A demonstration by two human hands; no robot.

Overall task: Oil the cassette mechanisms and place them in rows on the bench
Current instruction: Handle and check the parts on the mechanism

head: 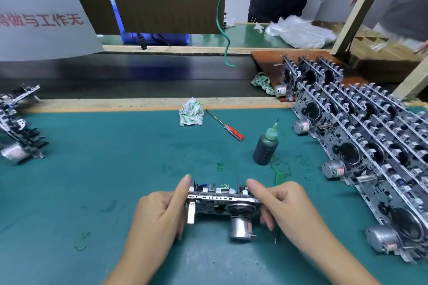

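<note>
Both hands are on one cassette mechanism near the front edge of the bench, roughly mid-width — left hand pinching its left end with thumb on top and fingers curled underneath, right hand doing the same on the right end, so it's gripped at both ends and looks lifted just clear of the green mat. Looks to me like the step is either checking it over before oiling or getting ready to carry it to the rows. The oil bottle is standing upright a bit behind and to the right, nobody touching it, so if it hasn't been oiled yet, I'd free the right hand for the bottle and keep the left clamped on the frame, not on the moving bits. Its long axis runs left-right, parallel to the front edge; the silver motor hangs off the near side towards the person, at the right half, and the flywheel face tilts up at the camera. The finished rows fill the right edge of the bench, stood on edge with their motors at the left — so match that when placing. A red screwdriver and a crumpled rag lie toward the back edge, well apart from the hands
</note>
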